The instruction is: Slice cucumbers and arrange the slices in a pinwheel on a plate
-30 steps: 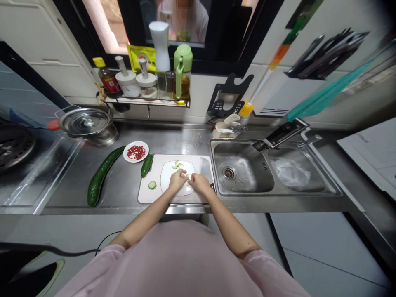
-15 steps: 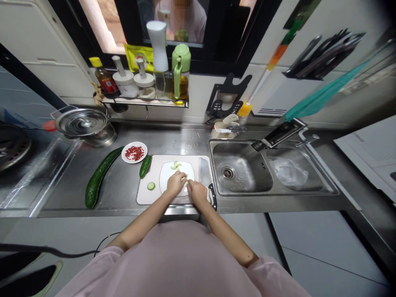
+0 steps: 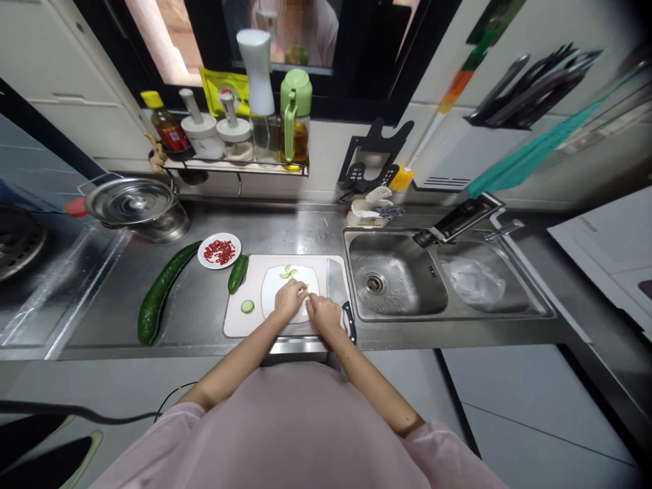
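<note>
Hands meet over plate (image 3: 269, 299) on board (image 3: 237, 324).
Left hand (image 3: 289, 299) and right hand (image 3: 322, 314) curl at a slice (image 3: 307, 297); whether either grips it is unclear. Knife (image 3: 335, 282) lies alongside.

No text is reading clearly for me. The brown glass sauce bottle with yellow cap (image 3: 166, 129) is carrying a red label, all blur. The yellow printed packet (image 3: 220, 87) at the window is showing marks too small. The white sheet (image 3: 604, 239) far right is bearing faint, illegible print.

One head-worn camera looks forward and down, close above the hands (image 3: 289, 299) and counter (image 3: 204, 309).
</note>
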A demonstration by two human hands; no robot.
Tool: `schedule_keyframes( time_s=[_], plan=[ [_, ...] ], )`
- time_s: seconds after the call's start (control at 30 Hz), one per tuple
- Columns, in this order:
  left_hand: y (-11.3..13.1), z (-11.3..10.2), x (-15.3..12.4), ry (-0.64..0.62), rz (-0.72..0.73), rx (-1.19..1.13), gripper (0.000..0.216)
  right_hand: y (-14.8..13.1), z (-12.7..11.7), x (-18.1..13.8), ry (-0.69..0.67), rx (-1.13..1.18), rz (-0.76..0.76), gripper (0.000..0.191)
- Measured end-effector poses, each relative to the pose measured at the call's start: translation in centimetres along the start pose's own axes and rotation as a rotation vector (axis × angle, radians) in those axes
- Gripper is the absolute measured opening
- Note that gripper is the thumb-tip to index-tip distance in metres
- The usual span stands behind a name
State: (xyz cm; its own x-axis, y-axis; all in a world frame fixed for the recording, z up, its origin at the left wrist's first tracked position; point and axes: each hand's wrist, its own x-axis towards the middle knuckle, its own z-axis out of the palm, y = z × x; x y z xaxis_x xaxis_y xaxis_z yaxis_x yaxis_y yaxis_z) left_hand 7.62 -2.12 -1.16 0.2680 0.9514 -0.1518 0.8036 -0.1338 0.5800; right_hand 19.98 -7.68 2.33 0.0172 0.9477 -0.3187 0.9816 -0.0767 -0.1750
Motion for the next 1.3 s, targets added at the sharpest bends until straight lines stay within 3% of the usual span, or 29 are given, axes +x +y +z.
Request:
schedule_keyframes(
  time_s=[1.3],
  plan=[
    [0.25,-0.16,0.43,-0.006,0.001,0.012,0.017,-0.32,-0.24,0.33,-0.01,-0.041,0.04,0.032]
  ],
)
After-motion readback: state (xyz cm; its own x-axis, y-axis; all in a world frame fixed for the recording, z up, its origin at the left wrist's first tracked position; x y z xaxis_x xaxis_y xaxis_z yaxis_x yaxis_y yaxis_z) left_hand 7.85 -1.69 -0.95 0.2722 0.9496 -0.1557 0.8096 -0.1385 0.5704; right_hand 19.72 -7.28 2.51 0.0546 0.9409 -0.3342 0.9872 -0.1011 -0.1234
